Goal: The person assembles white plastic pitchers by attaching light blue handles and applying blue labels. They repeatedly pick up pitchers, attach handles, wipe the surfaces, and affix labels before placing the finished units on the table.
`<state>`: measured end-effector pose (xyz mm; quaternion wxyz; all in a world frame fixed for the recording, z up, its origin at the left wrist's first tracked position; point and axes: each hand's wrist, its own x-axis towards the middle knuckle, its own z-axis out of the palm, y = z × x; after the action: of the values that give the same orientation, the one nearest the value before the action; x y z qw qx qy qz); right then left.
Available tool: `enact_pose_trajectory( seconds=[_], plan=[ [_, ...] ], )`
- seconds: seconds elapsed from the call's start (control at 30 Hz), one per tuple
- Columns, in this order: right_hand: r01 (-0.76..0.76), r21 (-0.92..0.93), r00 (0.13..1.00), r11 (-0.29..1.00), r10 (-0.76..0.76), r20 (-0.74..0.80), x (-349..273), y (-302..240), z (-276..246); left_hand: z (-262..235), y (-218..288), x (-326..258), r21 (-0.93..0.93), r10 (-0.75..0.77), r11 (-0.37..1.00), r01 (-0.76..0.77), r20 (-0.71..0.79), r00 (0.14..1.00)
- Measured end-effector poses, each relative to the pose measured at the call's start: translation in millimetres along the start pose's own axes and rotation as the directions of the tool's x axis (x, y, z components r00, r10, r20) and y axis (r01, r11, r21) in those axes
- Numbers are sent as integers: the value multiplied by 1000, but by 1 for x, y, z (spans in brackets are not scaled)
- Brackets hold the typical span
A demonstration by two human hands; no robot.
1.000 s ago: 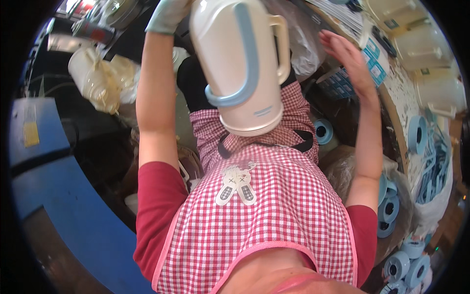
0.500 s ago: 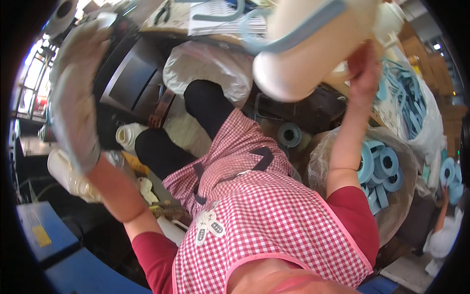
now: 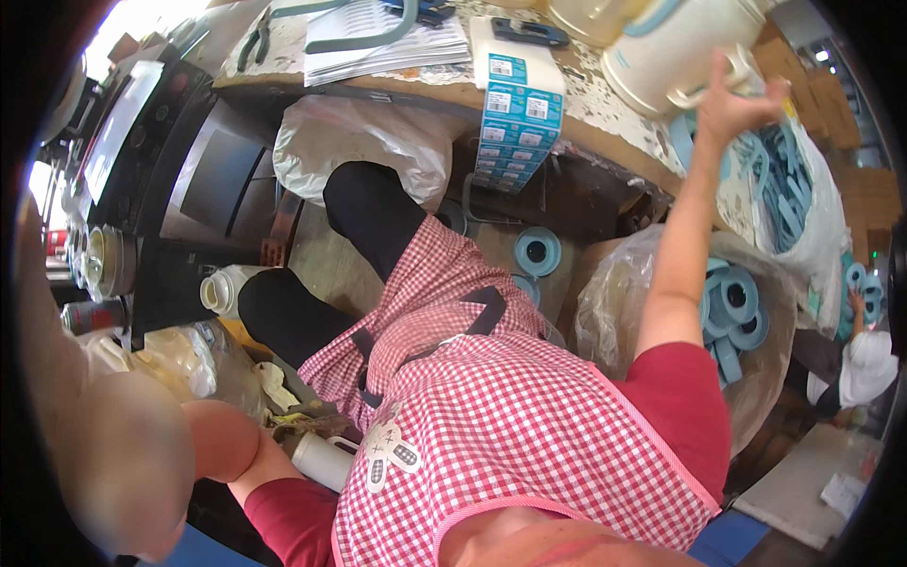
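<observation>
A cream jug [image 3: 652,71] with a light blue strip stands tilted in view at the right end of the worktable. Right beside its handle is my right hand [image 3: 735,106], fingers spread and nothing gripped; whether a finger still touches the handle I cannot tell. My left hand [image 3: 123,463], in a pale work glove, is a blur at the left rim, close to the camera, and its fingers cannot be made out. A roll of blue-and-white labels [image 3: 520,123] hangs over the table's front edge, with a dark blue cutter [image 3: 529,32] above it.
Pliers [image 3: 253,45] and printed sheets [image 3: 378,42] lie on the worktable. On the right are a bag of blue strips [image 3: 789,203] and a bag of blue ring-shaped parts [image 3: 735,298]. A white jug [image 3: 323,461] lies low left; another person [image 3: 855,364] is far right.
The jug went from close before me to the table's right end, and my right hand opened off it. My gloved left hand dropped toward the lower left rim. The label roll came into view.
</observation>
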<state>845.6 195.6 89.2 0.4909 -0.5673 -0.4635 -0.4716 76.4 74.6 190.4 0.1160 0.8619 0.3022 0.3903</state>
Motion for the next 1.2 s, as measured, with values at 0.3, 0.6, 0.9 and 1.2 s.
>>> enact_pose_trajectory(
  seconds=[0.3,0.6,0.9,1.2],
  plan=[
    [-381,914,374,142,-880,292,94,-240,-98,63,38,28,90,-24,996,28,-45,999],
    [-469,876,193,108,-956,221,91,-266,-93,106,57,19,199,-12,980,27,-74,997],
    [-464,883,187,71,-966,176,72,-269,-86,130,52,4,259,-45,962,86,-160,986],
    [-10,872,968,489,-215,132,82,-160,-78,135,89,36,298,-80,931,209,-395,915]
  ],
)
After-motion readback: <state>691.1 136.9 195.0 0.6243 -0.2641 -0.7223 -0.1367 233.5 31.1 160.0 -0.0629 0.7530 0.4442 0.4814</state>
